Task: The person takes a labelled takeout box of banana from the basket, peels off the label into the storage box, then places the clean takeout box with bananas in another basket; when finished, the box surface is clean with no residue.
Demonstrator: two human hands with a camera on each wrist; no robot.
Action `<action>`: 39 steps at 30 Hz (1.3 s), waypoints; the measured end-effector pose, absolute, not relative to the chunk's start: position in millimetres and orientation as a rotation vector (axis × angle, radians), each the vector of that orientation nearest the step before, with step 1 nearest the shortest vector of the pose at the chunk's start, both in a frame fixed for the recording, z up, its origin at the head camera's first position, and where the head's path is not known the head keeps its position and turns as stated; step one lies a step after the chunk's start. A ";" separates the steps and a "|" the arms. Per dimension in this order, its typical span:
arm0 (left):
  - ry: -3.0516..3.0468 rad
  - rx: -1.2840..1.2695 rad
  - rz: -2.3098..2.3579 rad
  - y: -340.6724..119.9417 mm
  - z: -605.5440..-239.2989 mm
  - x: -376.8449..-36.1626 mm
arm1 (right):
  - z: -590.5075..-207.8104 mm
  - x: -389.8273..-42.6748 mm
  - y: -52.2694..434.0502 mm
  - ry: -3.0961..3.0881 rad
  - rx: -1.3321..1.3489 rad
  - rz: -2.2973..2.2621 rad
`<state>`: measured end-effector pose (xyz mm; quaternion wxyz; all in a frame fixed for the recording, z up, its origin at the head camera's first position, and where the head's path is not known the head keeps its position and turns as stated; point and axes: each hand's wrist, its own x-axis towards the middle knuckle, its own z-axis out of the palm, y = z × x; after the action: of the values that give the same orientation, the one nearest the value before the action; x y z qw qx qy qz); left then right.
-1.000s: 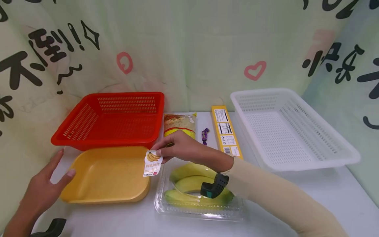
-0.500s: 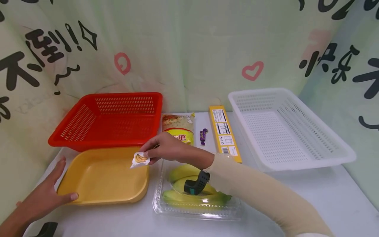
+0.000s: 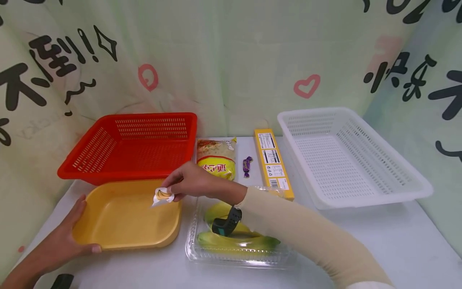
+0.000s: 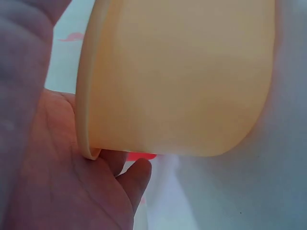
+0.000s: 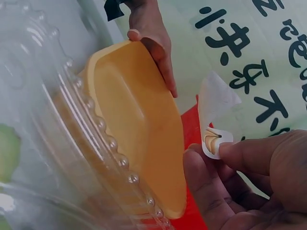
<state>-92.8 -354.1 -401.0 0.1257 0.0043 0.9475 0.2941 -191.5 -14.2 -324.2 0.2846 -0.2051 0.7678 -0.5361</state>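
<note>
Pinching one sticker (image 3: 162, 196) (right hand (image 3: 189, 181)) | left hand (image 3: 65, 245) gripping one yellow tray (image 3: 122, 237) | two baskets

The person's right arm wears a long, close-fitting beige fabric sleeve (image 3: 306, 233) that reaches to the wrist, its cuff ending just short of the bare right hand (image 3: 189, 182). A black plastic wrist device with a teal edge (image 3: 226, 221) hangs beneath that wrist. The left hand (image 3: 59, 245) and forearm are bare, with a black strap piece (image 3: 62, 281) at the wrist.
</note>
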 end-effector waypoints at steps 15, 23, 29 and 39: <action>2.774 -0.007 0.826 -349.9 -399.1 -95.2 | -327.0 -199.4 -19.3 2.160 -0.595 -1.306; 2.769 -0.031 0.833 -351.1 -399.9 -92.5 | -327.2 -196.2 -22.8 2.149 -0.600 -1.266; 2.777 -0.028 0.833 -351.6 -400.8 -92.2 | -326.3 -194.8 -20.8 2.114 -0.619 -1.268; 2.768 -0.071 0.810 -350.8 -400.6 -92.0 | -329.2 -194.8 -17.0 2.116 -0.666 -1.259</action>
<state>-92.0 -350.8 -400.6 0.1279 -0.0244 0.9516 0.2784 -194.8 -17.0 -329.2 0.2912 -0.2497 0.7937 -0.4721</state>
